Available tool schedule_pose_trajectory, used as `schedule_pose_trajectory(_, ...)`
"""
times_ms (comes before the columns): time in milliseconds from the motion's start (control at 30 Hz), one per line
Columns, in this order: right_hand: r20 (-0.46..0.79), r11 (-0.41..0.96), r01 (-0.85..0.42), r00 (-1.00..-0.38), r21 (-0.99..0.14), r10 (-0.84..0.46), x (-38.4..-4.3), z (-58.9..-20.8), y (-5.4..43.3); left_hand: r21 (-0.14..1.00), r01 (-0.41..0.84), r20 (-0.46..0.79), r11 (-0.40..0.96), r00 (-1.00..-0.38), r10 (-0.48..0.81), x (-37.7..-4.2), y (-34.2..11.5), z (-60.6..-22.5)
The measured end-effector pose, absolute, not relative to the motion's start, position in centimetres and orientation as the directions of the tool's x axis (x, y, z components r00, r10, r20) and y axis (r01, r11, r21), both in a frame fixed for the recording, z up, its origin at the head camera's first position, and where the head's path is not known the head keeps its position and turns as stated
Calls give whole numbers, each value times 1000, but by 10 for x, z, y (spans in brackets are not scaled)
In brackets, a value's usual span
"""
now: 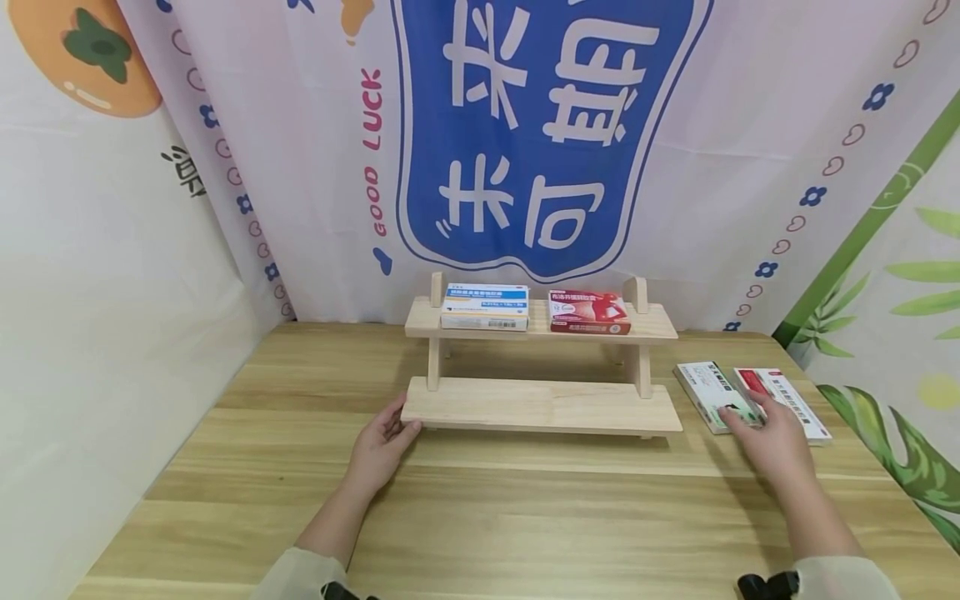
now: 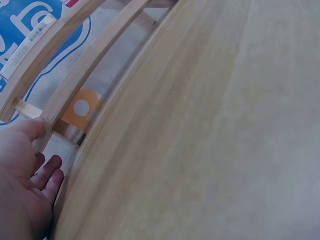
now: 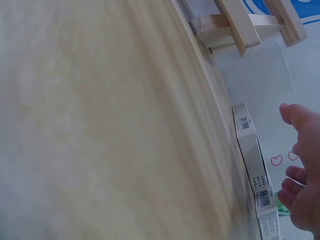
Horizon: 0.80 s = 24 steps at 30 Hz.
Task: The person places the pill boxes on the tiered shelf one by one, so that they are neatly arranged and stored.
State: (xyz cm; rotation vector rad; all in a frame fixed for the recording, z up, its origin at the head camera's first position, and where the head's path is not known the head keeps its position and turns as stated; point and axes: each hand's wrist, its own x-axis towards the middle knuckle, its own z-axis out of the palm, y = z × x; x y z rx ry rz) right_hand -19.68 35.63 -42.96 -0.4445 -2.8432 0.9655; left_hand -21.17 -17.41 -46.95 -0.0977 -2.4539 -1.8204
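Observation:
A two-tier wooden shelf (image 1: 542, 406) stands on the table. My left hand (image 1: 381, 450) holds the left end of its lower board, the thumb at the front corner; in the left wrist view, the thumb touches the board and other fingers curl below it. On the upper board lie a blue-and-white medicine box (image 1: 484, 307) and a red medicine box (image 1: 589, 312). To the right, my right hand (image 1: 776, 442) hovers over a green-and-white medicine box (image 1: 711, 392) and a red-and-white medicine box (image 1: 797, 400), thumb spread from the fingers. The right wrist view shows it above the boxes, apart from them.
The wood-grain table (image 1: 525, 517) extends in front of the shelf. Behind it hangs a printed cloth (image 1: 315, 167) with a blue sign. More patterned cloth (image 1: 900, 333) borders the table's right side, and pale cloth (image 1: 112, 317) its left.

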Motion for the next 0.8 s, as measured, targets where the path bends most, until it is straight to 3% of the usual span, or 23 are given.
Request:
schedule_pose_trajectory(433, 27, 774, 230, -952, -590, 304, -194, -444, 356, 956, 88, 94, 279, -996, -9, -212, -174, -467)
schedule_pose_trajectory(800, -59, 755, 286, -948, -590, 313, -193, -447, 355, 958, 85, 89, 273, -996, -2, -213, -174, -469)
